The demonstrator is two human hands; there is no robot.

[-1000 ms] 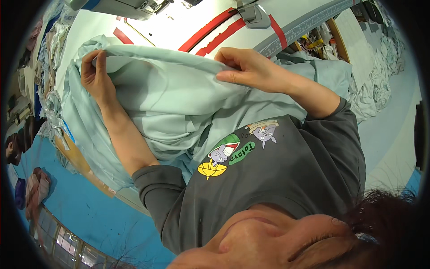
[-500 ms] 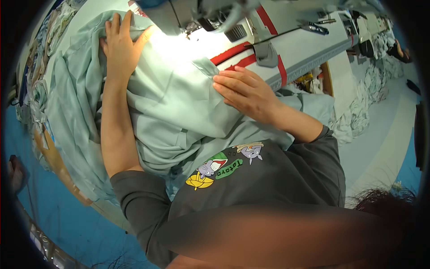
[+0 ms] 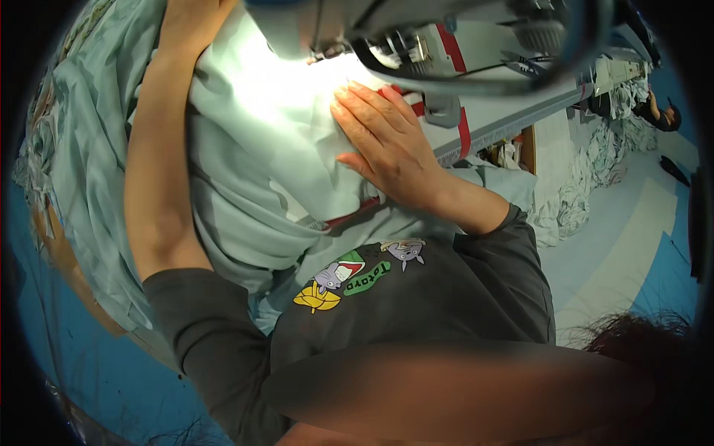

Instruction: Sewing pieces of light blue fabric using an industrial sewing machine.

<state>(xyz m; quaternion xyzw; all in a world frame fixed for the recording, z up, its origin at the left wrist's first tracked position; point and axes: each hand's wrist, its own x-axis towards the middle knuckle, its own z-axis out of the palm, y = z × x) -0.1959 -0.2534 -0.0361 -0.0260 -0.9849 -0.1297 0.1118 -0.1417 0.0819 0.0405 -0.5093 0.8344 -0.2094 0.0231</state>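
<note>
Pale green fabric point(image 3: 245, 160) lies in loose folds over the sewing table and hangs toward my lap. My right hand point(image 3: 387, 145) rests flat on it, fingers stretched toward the sewing machine point(image 3: 297, 26), just below its brightly lit needle area. The thumb stands apart from the fingers. At the upper edge, my left hand point(image 3: 192, 26) lies on the cloth left of the machine; its fingers run out of the picture, so their pose is hidden. Glare washes out the fabric under the machine head.
Red tape strips point(image 3: 465, 130) cross the machine table point(image 3: 487, 104). A dark tool point(image 3: 524, 65) lies on it. Heaped pale fabric point(image 3: 595, 167) stands at the right, with another person point(image 3: 658, 115) beyond. More cloth point(image 3: 44, 141) is piled at the far left.
My left hand has moved up, its fingers leaving the picture. My right hand has shifted up toward the needle area, and the cloth has slid, baring a red strip near my body.
</note>
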